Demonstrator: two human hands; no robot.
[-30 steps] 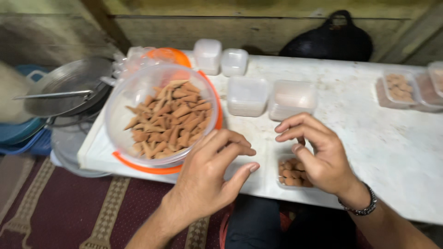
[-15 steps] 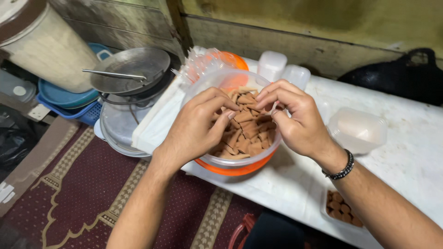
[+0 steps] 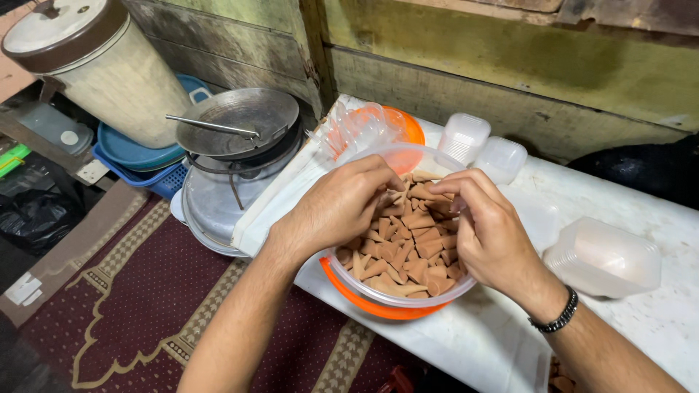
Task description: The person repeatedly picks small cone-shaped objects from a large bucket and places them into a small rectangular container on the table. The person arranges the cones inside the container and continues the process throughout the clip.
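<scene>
Beside bowl [image 3: 378, 287]: lidded tubs [image 3: 502, 156], stacked pans [image 3: 237, 127]; hands inside.

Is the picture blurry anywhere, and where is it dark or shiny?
Head view: both hands, left hand and right hand, and the brown cones look sharp; the metal pan has a soft shine; the corner by the black bag is dark; the straight wall planks bend near the edges.
</scene>
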